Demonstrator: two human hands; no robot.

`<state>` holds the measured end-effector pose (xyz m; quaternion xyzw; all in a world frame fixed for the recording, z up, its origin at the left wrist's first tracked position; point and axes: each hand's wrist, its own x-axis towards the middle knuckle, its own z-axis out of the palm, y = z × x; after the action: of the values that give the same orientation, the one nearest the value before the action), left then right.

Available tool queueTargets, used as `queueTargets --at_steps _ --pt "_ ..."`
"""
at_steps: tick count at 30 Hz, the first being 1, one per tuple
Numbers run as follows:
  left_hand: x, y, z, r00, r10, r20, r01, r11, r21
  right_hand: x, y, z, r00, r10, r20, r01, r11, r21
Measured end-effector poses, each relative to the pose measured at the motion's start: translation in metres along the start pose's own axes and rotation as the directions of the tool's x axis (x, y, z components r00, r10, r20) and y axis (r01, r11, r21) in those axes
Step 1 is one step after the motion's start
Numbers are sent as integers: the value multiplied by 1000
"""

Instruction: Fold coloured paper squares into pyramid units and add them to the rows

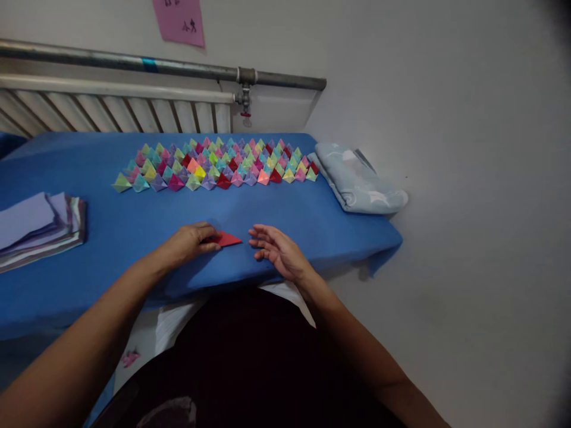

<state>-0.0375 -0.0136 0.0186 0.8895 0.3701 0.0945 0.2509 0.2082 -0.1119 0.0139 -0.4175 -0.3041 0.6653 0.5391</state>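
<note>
Sheet stack (27, 220) at my ten o'clock, flat, apparently left to fold; rows of folded points (214, 172) at twelve look done. Nearer in, my left hand (196, 236) grips a red piece (229, 239), seemingly part-folded; right hand (280, 252) at its three o'clock, fingers parted, empty.

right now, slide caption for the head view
Left hand touching folded red paper, open right hand nearby, rows of colourful paper pieces beyond on blue cloth.
</note>
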Motion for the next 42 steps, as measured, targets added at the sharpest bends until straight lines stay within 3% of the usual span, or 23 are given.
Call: queueTargets --at_steps 5,8,12,20,38,42 --pt "-7 7 3 976 -187 -108 159 961 -224 12 10 17 997 43 -64 -58 968 -245" --pt "-11 14 8 961 -252 -110 192 900 -392 22 18 28 997 69 -27 -74 959 -275" --pt "-16 23 13 955 -280 -99 189 829 -526 31 26 38 999 14 48 -1 966 -257" --pt "-23 36 14 948 -301 -103 201 819 -538 30 29 41 998 -52 46 62 961 -269" --pt "-20 34 19 955 -291 -52 204 777 -596 28 31 39 994 -70 88 90 964 -249" --pt "-20 33 19 963 -268 -23 186 727 -660 27 31 38 992 -65 106 92 958 -272"
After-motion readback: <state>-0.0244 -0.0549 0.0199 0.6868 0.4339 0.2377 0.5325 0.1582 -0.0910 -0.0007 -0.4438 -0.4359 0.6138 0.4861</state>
